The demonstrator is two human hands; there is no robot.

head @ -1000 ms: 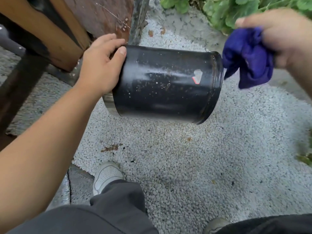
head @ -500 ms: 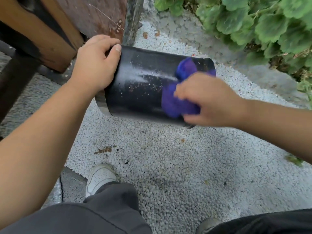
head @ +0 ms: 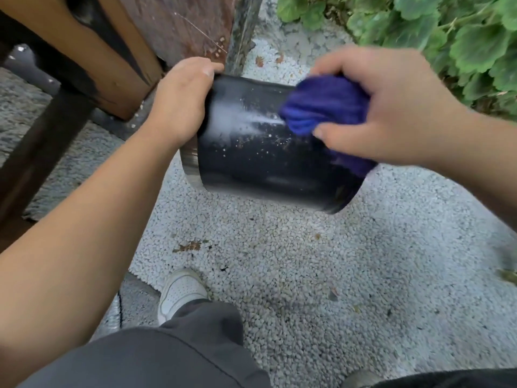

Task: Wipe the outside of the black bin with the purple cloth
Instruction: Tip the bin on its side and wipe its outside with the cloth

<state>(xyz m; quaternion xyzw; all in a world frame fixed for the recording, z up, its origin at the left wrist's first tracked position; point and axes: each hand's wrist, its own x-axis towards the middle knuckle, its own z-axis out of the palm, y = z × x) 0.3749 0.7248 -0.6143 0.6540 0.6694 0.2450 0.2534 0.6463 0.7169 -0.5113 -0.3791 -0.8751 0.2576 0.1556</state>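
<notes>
Over pale gravel (head: 321, 275) by green plants (head: 447, 32), the left hand (head: 179, 107) clasped the black bin (head: 251, 163); the right hand (head: 391, 107) pinched the purple cloth (head: 321, 107).

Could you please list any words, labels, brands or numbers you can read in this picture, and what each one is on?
None can be read.
The black bin shows only pale specks and glare; the purple cloth in the right hand covers part of its side.
The white shoe shows no legible mark.
</notes>
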